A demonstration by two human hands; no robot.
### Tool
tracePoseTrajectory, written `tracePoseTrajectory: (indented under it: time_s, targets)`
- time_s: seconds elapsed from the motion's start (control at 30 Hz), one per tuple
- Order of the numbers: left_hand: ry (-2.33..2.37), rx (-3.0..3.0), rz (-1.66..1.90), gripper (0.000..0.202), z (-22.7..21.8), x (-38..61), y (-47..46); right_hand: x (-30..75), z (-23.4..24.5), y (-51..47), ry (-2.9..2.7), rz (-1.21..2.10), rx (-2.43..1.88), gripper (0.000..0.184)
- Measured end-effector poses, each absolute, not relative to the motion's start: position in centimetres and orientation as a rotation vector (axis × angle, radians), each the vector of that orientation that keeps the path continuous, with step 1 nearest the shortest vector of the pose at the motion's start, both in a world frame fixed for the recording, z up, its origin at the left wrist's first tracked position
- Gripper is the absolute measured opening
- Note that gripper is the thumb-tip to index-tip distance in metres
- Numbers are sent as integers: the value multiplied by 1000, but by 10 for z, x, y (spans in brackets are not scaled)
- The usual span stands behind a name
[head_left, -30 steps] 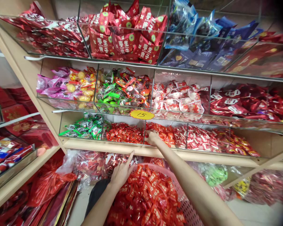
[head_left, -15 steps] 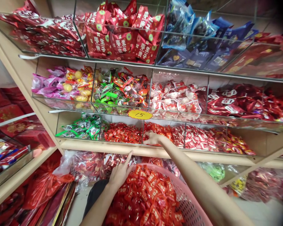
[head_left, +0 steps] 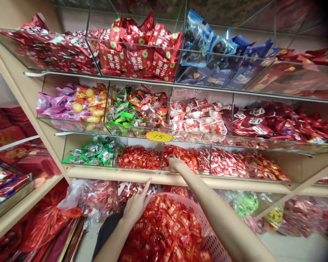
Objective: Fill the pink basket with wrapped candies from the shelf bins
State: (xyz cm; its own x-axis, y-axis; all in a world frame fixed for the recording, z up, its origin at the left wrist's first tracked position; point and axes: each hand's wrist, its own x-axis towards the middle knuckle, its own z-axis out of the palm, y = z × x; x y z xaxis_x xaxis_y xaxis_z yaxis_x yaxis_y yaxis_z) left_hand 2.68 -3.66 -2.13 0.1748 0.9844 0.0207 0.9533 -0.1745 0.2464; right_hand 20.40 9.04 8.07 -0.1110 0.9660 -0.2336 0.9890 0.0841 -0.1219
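My right hand (head_left: 175,163) reaches into a bottom-row bin of small red-wrapped candies (head_left: 190,156). Its fingers are bent and somewhat apart, touching the candies near the left divider; the fingertips are partly hidden, and no candy shows in its grasp. At the near side, my left hand (head_left: 135,205) rests by the far left rim of a pink plastic basket (head_left: 210,236). Its index finger is stretched toward the shelf edge and it holds nothing. The basket is heaped with red-wrapped candies (head_left: 169,229) bearing pale lettering.
Clear dividers split the shelves into bins of wrapped sweets, including green-wrapped candies (head_left: 95,151) and blue packets (head_left: 207,47). A yellow price tag (head_left: 159,136) reads 15. Bagged goods (head_left: 106,196) lie under the wooden shelf edge (head_left: 104,174). A red plastic bag (head_left: 53,222) sits at left.
My right hand has lowered into the red candies, its fingers more bent than before. My left hand stays by the basket rim. The view has shifted slightly up and to the right.
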Motion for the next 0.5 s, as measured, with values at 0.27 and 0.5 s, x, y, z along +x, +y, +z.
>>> tracePoseTrajectory:
  time_s: [0.27, 0.5]
  targets:
    - [1901, 2276, 247, 59, -22, 26, -36, 207, 79, 88, 2335, -509, 2083, 51]
    - [1911, 2281, 263, 59, -24, 27, -36, 238, 73, 94, 2593, -713, 2412, 32]
